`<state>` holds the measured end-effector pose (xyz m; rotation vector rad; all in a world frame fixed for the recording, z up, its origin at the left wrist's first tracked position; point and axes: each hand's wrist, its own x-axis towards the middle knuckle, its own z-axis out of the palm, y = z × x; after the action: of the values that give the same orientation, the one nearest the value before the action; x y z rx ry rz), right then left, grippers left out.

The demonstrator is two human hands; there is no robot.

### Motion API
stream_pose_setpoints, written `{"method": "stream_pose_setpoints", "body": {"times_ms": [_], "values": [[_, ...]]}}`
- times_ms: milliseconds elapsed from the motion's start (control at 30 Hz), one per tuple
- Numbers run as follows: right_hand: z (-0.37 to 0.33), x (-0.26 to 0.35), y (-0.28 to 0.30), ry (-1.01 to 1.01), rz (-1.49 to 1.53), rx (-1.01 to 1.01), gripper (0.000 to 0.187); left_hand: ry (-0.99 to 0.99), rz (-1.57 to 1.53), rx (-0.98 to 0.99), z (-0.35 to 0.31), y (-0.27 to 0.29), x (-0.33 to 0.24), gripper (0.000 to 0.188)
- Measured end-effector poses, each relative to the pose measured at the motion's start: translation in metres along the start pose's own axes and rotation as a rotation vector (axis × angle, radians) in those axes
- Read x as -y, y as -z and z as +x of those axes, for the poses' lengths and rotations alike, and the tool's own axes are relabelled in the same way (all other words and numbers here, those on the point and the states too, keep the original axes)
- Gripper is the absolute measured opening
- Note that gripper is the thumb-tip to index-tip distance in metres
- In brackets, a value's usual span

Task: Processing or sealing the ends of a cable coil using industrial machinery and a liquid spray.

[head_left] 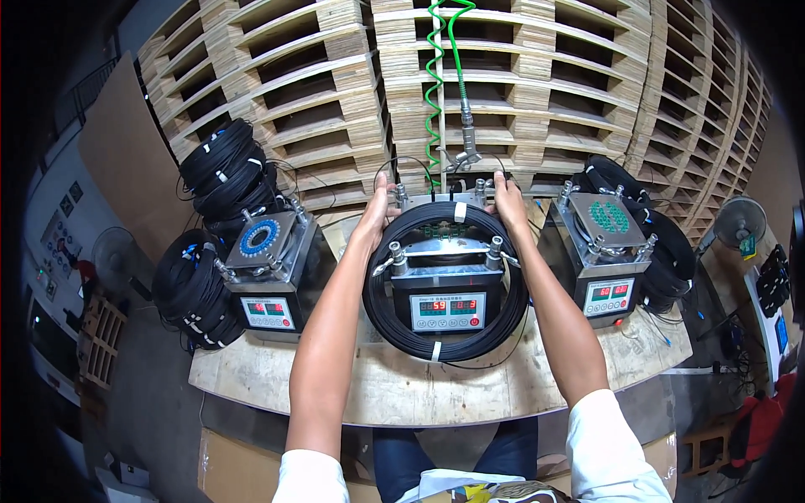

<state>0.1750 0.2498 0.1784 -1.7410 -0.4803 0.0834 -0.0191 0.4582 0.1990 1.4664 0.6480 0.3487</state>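
A coil of black cable [513, 306] bound with white ties rings the front of the middle metal machine [500, 298], whose panel has red lit digits. My left hand [377, 208] is at the machine's far left corner, beside a metal knob, fingers curled with the thumb up. At the far right corner, my right hand [508, 204] is held much the same way. Thin loops of black cable arc up by both thumbs, and each hand seems closed on a cable end. The fingertips are partly hidden. Green pieces sit on the machine's top plate, seen through the coil.
Similar machines stand on the left [272, 285] and right [599, 272] of the wooden table [402, 398]. Black cable coils are piled at the far left [222, 172] and right [671, 260]. A green hose [454, 50] with a metal fitting [468, 138] hangs before stacked pallets [319, 75].
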Motion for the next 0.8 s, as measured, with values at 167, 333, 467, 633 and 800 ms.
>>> {"method": "stream_pose_setpoints", "body": {"times_ms": [167,333,467,633,800], "values": [[-0.011,0.014,-0.002,0.029,-0.019,0.057,0.065,0.026,-0.031,-0.058,-0.002,0.004,0.002,0.089],[-0.017,0.018,0.0,-0.009,0.073,0.082,0.07,0.016,-0.108,-0.087,-0.007,0.006,0.002,0.085],[-0.008,0.008,-0.002,-0.001,0.235,0.059,0.07,-0.029,-0.151,-0.023,-0.008,0.003,0.001,0.086],[0.005,-0.012,-0.013,0.02,0.1,0.068,0.047,-0.014,-0.148,-0.021,-0.004,0.011,0.009,0.077],[0.026,-0.038,-0.005,0.036,0.073,0.069,0.048,-0.093,-0.166,-0.03,0.012,0.003,0.017,0.068]]}}
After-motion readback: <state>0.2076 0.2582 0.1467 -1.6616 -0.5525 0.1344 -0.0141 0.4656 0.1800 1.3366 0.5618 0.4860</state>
